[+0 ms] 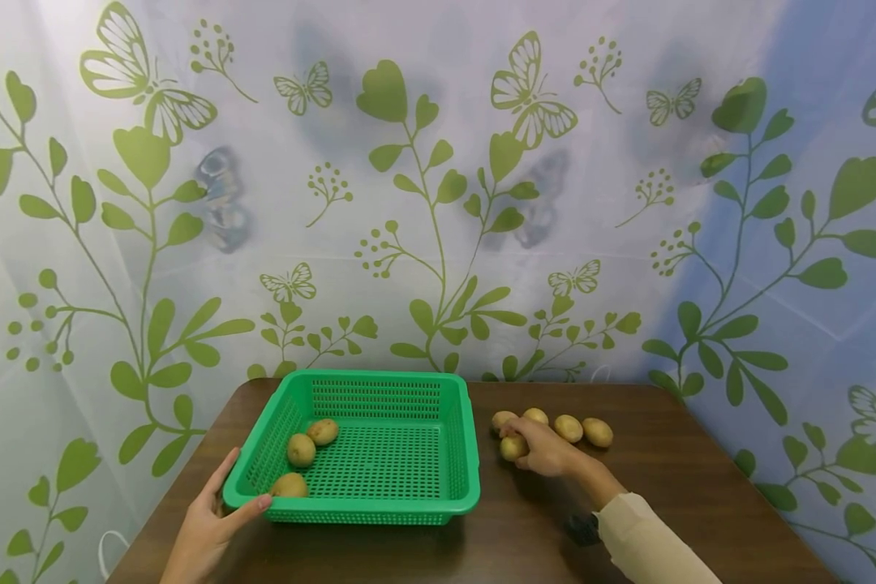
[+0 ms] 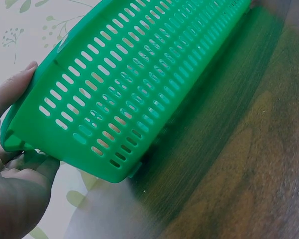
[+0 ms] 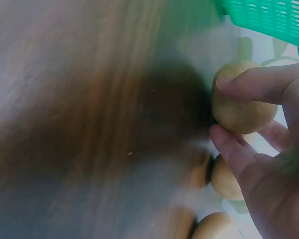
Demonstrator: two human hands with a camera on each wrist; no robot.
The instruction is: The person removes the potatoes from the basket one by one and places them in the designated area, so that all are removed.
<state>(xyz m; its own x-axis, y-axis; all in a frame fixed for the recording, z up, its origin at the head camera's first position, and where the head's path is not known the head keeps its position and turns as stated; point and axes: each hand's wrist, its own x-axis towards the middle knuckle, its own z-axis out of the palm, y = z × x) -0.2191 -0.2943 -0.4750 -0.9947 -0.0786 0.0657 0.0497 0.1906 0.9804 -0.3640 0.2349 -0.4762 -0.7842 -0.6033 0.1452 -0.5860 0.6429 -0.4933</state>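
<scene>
Brown table, pale curtain behind it with green leaves and butterflies, thin white cord at left.

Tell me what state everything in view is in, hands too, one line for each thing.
Green basket: upright, open-topped, holding three potatoes.
Potatoes in the basket: whole, unpeeled, loose toward the left side.
Held potato: whole, unpeeled, in the right hand.
Potatoes on the table: four, whole, unpeeled.
Left hand: gripping the basket's rim.
Right hand: fingers and thumb around the held potato.
</scene>
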